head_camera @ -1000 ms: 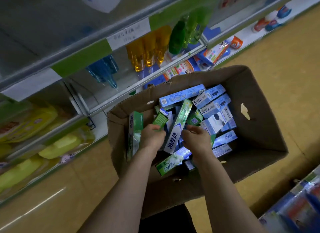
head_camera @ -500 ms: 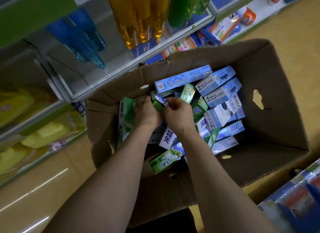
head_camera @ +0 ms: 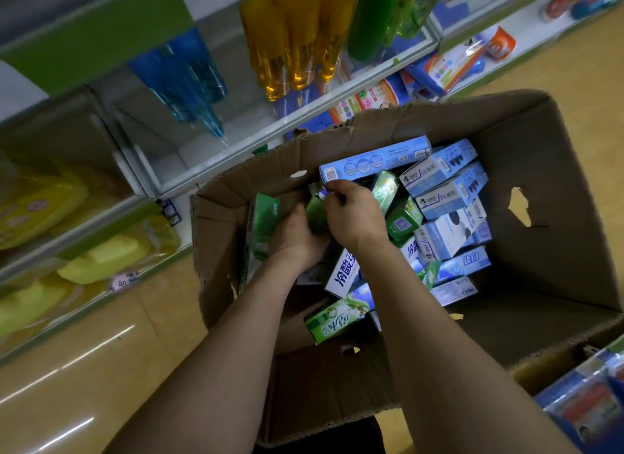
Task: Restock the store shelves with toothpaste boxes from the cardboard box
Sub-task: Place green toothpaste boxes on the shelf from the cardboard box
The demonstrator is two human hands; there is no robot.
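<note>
Green glossy card at the centre of things: a small toothpaste box [head_camera: 314,213] is clamped in the left hand [head_camera: 295,239], fingers wrapped round its body. The right hand [head_camera: 356,217] pinches its white-and-blue end flap from above. Both hands are inside the cardboard box [head_camera: 557,183], toward its left wall, over the heap.

Around them, inside that box, slick rectangular cartons lie jumbled. Pale blue ones [head_camera: 374,161] are piled toward the far right. A long green one [head_camera: 263,224] stands on end against the left wall, and a green-and-white one [head_camera: 332,318] lies at the near side. The corrugated walls are dull brown and creased, torn through on the right.

A second ago the hands were apart, digging lower in the pile; now they've met on this one carton.

Beyond the box's far wall, a shelf [head_camera: 304,115] carries smooth orange bottles [head_camera: 293,48], blue bottles [head_camera: 189,78] and green bottles [head_camera: 371,17].
</note>
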